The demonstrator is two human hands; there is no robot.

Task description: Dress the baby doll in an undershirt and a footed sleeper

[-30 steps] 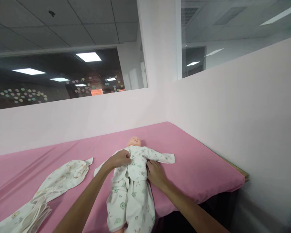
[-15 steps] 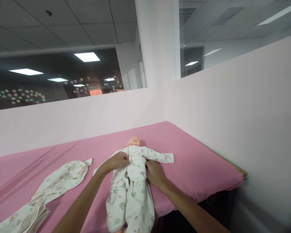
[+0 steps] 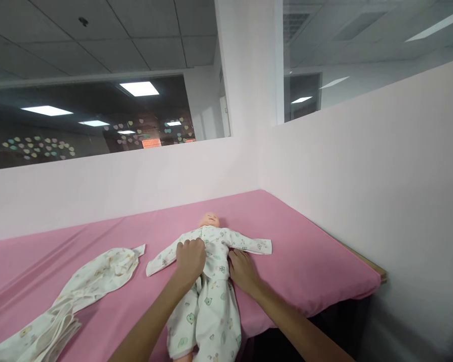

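A baby doll [image 3: 210, 220] lies face up on a pink-covered table, dressed in a white printed shirt [image 3: 218, 259] and matching trousers [image 3: 217, 314]. Its sleeves stretch out to both sides. My left hand [image 3: 191, 257] is closed over the left part of the shirt front, knuckles up, with its fingertips hidden. At the shirt's right side, below the armpit, my right hand [image 3: 242, 269] has its fingers curled against the cloth, gripping the side edge. One of the doll's feet shows at the bottom of the view.
A printed white cloth garment [image 3: 100, 274] lies on the left of the pink sheet [image 3: 305, 261], with a folded cloth bundle [image 3: 55, 337] nearer me. White walls with windows border the table at the back and right. The table's front edge drops off at right.
My left hand has shifted slightly right and turned over, knuckles up, across the shirt front, uncovering the left sleeve. My right hand stays at the shirt's side. The view has tilted slightly.
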